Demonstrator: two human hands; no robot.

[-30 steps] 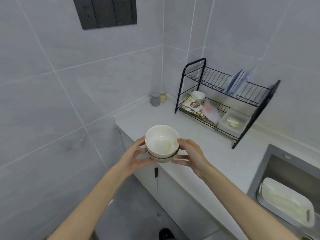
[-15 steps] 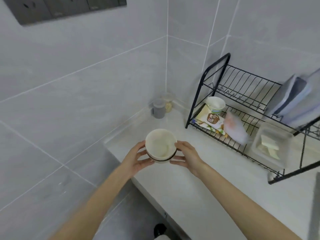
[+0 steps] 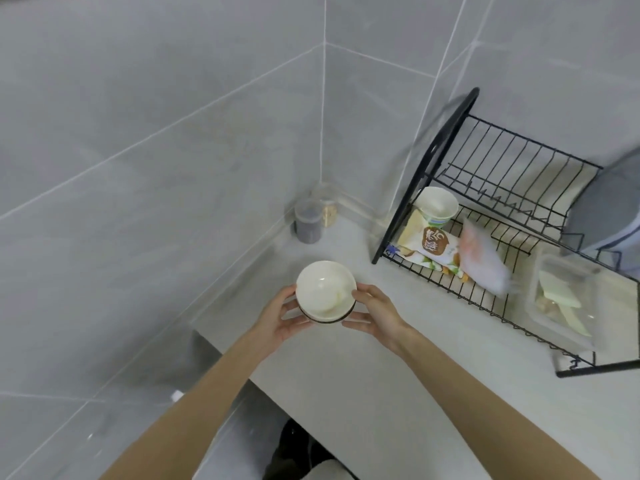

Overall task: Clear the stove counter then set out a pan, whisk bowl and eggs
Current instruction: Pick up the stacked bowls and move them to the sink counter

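Note:
A small stack of cream bowls (image 3: 325, 292), the lower one dark-rimmed, is held between both hands over the left end of the pale counter (image 3: 398, 386). My left hand (image 3: 280, 317) grips the stack's left side with curled fingers. My right hand (image 3: 375, 315) grips its right side. The top bowl looks empty. I cannot tell whether the stack touches the counter.
A black wire dish rack (image 3: 485, 237) stands at the right with a paper cup (image 3: 437, 206), a snack packet (image 3: 433, 245), a clear plastic box (image 3: 568, 303) and grey plates (image 3: 609, 216). Two small jars (image 3: 313, 220) sit in the tiled corner. The counter's left edge drops to the floor.
The bowls and both hands have moved forward and down over the counter's left end, closer to the corner. The view has tilted down and neared the rack.

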